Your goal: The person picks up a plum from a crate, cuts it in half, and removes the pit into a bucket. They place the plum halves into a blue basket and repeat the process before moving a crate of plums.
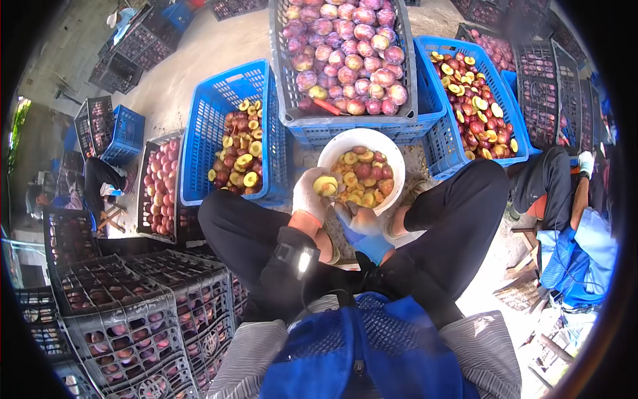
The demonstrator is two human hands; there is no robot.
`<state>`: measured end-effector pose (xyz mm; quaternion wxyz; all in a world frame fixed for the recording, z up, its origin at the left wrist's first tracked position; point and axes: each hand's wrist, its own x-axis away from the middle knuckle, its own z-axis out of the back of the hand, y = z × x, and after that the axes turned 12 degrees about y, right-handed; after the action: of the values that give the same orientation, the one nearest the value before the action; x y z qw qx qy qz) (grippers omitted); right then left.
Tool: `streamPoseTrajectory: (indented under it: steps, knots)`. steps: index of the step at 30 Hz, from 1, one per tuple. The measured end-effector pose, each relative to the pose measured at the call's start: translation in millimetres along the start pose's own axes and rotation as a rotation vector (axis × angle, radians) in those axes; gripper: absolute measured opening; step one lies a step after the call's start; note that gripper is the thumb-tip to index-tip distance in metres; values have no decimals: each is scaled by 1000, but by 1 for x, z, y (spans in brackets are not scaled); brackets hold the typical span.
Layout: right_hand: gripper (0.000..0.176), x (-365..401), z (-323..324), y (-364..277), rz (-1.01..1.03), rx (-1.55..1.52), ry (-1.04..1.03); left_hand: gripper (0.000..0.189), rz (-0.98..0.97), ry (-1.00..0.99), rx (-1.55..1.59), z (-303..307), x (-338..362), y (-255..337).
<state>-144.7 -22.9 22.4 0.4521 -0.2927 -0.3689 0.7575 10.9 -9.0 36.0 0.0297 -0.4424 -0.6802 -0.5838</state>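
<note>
My left hand, in a whitish glove, is closed on a halved plum with its yellow cut face up. It is at the left rim of a white bucket holding plum halves and pieces. My right hand, in a blue and grey glove, is just below the bucket's near rim, beside my left hand. Its fingers are curled and partly blurred; what they hold cannot be made out. A red-handled tool lies on whole plums in the grey crate beyond the bucket.
Blue crates with plum halves stand left and right. The grey crate rests on another blue crate. Black crates of plums are stacked at my left, others far right. Another person sits at the right.
</note>
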Motion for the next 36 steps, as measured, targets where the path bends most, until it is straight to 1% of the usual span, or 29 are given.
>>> streamPoseTrajectory:
  steps: [1, 3, 4, 6, 8, 10, 11, 13, 16, 17, 19, 21, 23, 25, 26, 28, 29, 31, 32, 34, 35, 36]
  knots:
    - [44, 0, 0, -1, 18, 37, -6, 22, -140, -6, -146, 3, 3, -4]
    - [44, -2, 0, 0, -19, 1, -39, 20, -297, -10, -283, 10, -1, -13]
    - [44, -2, 0, 1, -40, -17, -56, 18, -314, -7, -273, 13, -4, -17]
    - [44, 0, -2, 7, 24, 8, -55, 17, -177, 44, -118, 13, -5, -19]
    - [43, 1, -7, 12, 84, 3, -36, 19, 134, 140, 175, 6, -3, -15]
    - [43, 2, -10, 14, 134, -29, 3, 22, 184, 120, 185, 8, -8, -19]
    - [44, 2, -11, 16, 92, -28, -19, 23, 208, 110, 189, 9, -10, -21]
    - [45, 1, -10, 14, 7, -27, -65, 26, 235, 154, 212, 5, -9, -22]
    - [46, 2, -20, 22, 19, 17, -99, 27, 324, 211, 270, 0, -7, -21]
    - [47, 6, -18, 25, -66, -26, -136, 27, 364, 230, 292, -1, -5, -21]
    - [50, 0, 3, -9, -233, -109, -201, 27, 330, 290, 256, -6, -1, -21]
    - [53, 7, -17, 19, -292, -224, -229, 27, 284, 325, 213, -8, 1, -23]
    - [54, 9, -22, 26, -350, -293, -279, 27, 222, 337, 164, -6, 2, -24]
    - [54, 4, -10, 13, -410, -313, -344, 28, 206, 323, 133, -6, 5, -23]
    - [53, 4, -8, 12, -391, -314, -330, 29, 198, 312, 117, -7, 5, -22]
    - [50, 6, -7, 11, -356, -316, -308, 30, 252, 239, 177, -7, 7, -18]
    - [49, 8, -8, 14, -424, -392, -346, 30, 280, 207, 206, -6, 9, -18]
    - [45, 8, -9, 15, -554, -548, -423, 30, 154, 242, 152, 0, 4, -30]
    - [44, 10, -6, 14, -621, -579, -448, 31, 89, 256, 126, 1, 1, -35]
    - [42, 5, 9, -2, -750, -643, -489, 32, 3, 195, 74, 2, 2, -32]
    - [45, 6, 8, 0, -690, -627, -470, 32, -37, 165, 47, 3, 3, -31]
    - [48, 6, 6, 2, -630, -610, -451, 33, 50, 166, 88, 2, 5, -29]
